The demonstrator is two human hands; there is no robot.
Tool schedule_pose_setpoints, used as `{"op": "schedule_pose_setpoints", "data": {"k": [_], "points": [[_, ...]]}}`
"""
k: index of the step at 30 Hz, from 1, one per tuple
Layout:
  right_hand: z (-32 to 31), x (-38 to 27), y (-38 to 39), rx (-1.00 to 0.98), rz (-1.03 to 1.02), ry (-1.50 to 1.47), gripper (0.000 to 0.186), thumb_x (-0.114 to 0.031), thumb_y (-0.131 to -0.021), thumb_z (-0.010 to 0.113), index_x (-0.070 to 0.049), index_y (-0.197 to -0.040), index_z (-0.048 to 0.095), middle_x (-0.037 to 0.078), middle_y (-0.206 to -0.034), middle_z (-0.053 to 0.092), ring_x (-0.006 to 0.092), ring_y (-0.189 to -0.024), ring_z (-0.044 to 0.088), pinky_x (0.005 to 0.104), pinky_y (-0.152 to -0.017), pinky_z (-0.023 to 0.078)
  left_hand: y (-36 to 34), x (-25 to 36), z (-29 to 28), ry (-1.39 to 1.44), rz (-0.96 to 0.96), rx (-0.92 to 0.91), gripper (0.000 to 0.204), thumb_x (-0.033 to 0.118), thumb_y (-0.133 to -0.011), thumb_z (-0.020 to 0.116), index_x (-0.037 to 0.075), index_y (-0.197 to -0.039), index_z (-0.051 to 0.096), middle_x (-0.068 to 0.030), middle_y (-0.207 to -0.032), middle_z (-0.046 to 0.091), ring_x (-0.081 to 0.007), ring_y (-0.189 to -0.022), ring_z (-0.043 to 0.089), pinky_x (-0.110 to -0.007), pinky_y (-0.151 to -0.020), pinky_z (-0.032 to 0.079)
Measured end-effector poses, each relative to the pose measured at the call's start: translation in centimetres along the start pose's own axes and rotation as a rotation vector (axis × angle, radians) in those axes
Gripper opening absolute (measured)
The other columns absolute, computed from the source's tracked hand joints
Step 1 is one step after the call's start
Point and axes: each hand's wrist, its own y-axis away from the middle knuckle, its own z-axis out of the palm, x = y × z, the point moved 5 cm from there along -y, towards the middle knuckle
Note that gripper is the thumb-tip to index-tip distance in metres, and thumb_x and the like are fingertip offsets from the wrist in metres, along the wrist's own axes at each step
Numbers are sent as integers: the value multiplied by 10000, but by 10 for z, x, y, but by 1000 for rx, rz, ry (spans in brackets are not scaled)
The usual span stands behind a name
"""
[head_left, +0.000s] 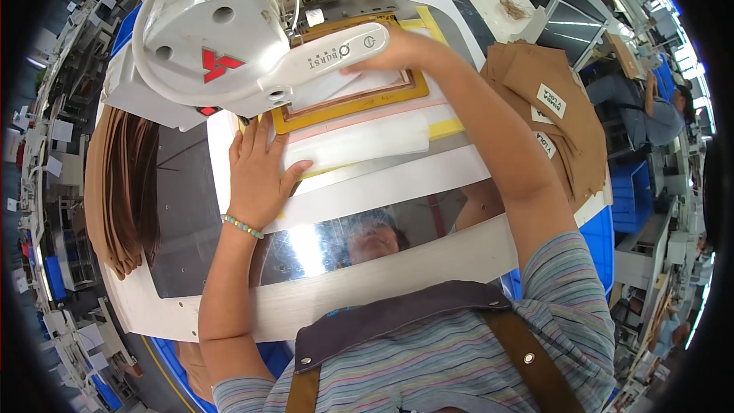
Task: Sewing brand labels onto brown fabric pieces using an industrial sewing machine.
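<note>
A dark apron (pixel 390 310) over a striped shirt (pixel 428 356) is nearest, just in front of the pale counter (pixel 160 312). Set along the counter is a shiny metal plate (pixel 443 226), with white sheets beyond it. The left hand (pixel 258 172), with a beaded bracelet (pixel 243 226) at its wrist, lies open, palm down, fingers spread, its fingertips at the near left corner of a yellow frame (pixel 359 109). The frame lies flat on the sheets, partly under the white sewing machine (pixel 218 19). The right hand (pixel 409 47) bends over the frame's right side; the machine's arm covers part of it, so whether it grips anything cannot be told. Brown pieces (pixel 115 191) stand bunched at the left, and brown panels (pixel 527 76) with white labels are piled at the right. Farther right are a blue bin (pixel 631 191) and, beyond it, another person (pixel 654 118).
</note>
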Motion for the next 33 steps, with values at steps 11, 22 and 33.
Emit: {"op": "schedule_pose_setpoints", "data": {"k": [11, 22, 33], "points": [[-36, 23, 53, 1, 25, 238, 92, -122, -885, 750, -52, -936, 779, 34, -798, 731, 126, -746, 658, 304, -715, 514, -1, 3, -1, -49, -18, -15, 797, 624, -1012, 594, 18, -1529, 567, -235, -1671, 429, -431, -1558, 365, -565, -1292, 257], [-23, 6, 54, -87, 48, 474, 35, -64, -837, 720, -53, -858, 746, 82, -765, 724, 229, -753, 693, 372, -699, 528, -1, 6, -3, -53, -4, -52, 753, 571, -1056, 551, -25, -1515, 547, -273, -1645, 441, -432, -1586, 322, -547, -1301, 228], [-15, 9, 43, -48, -38, 1188, 121, -120, -953, 635, -48, -950, 733, 149, -1158, 700, 306, -1001, 707, 434, -911, 563, 1, 1, 4, -31, 2, 0, 771, 610, -1033, 568, 10, -1518, 571, -231, -1666, 431, -432, -1554, 357, -573, -1287, 244]]}}
